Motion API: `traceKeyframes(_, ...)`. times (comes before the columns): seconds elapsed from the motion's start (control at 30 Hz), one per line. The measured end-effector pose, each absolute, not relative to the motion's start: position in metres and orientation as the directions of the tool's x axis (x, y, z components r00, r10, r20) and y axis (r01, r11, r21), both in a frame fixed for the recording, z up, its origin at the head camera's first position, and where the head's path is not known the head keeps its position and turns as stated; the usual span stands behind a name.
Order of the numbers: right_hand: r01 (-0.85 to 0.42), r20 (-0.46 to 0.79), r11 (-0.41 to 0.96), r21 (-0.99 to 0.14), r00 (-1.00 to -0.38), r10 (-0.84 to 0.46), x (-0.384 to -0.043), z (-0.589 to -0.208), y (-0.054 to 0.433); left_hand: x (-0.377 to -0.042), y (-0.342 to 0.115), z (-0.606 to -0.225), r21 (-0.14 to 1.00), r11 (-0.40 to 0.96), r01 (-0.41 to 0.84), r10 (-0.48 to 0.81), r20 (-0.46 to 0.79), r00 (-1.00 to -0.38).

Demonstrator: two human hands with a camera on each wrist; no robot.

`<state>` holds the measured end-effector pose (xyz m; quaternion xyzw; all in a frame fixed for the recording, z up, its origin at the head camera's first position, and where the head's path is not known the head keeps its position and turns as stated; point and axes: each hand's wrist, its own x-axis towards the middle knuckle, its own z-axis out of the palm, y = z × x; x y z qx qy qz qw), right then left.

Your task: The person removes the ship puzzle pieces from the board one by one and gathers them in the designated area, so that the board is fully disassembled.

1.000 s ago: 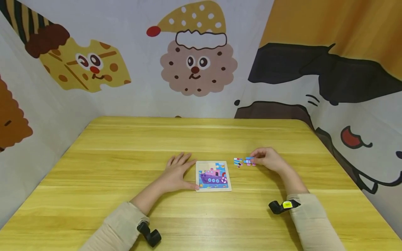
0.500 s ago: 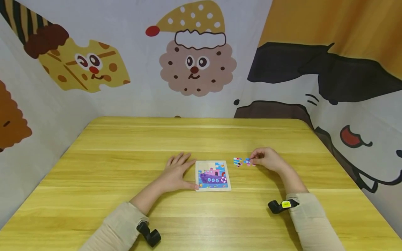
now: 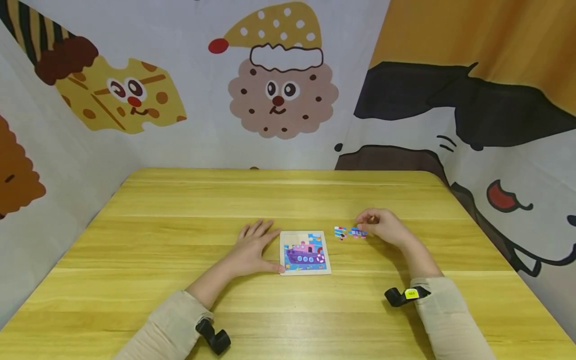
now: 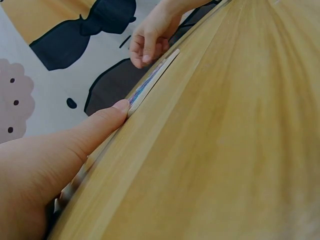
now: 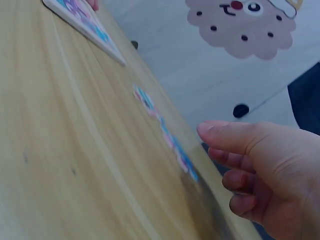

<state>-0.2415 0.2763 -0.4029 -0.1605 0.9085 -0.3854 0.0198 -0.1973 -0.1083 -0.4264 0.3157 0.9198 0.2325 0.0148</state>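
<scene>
A small square jigsaw puzzle [image 3: 305, 253] lies flat in a pale frame, showing a purple and pink ship. Bare wood-coloured backing shows at its upper left. My left hand [image 3: 252, 251] rests beside it with fingers spread, and the thumb [image 4: 107, 125] touches the lower left corner of the frame. Right of the frame lie a striped puzzle piece [image 3: 340, 232] and a blue and pink puzzle piece [image 3: 358, 233], close together. Just above the blue and pink one hovers my right hand [image 5: 265, 170], fingers loosely bent and holding nothing. Its thumb tip is apart from the piece in the right wrist view.
The wooden table [image 3: 288, 310] reaches back to a cloth wall [image 3: 193, 145] printed with cartoon figures. Both sleeves carry black wrist cameras, the left one [image 3: 213, 337] near the table's front and the right one [image 3: 402, 296] further up.
The right fingers pinched the blue and pink piece before; now they have let go and lifted slightly, and more of the piece shows. The left hand and framed puzzle have stayed put.
</scene>
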Motion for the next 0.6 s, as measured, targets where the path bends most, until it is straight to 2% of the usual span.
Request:
traceKeyframes(0.3, -0.372, 0.177, 0.639, -0.673, -0.920, -0.349, -0.234, -0.389, 0.254, -0.198, -0.109, -0.429, 0.435, 0.695, 0.572, 0.585, 0.120, -0.802)
traceKeyframes(0.6, -0.379, 0.148, 0.577, -0.723, -0.902, -0.405, -0.226, -0.385, 0.231, -0.199, -0.108, -0.430, 0.430, 0.699, 0.571, 0.583, 0.120, -0.804)
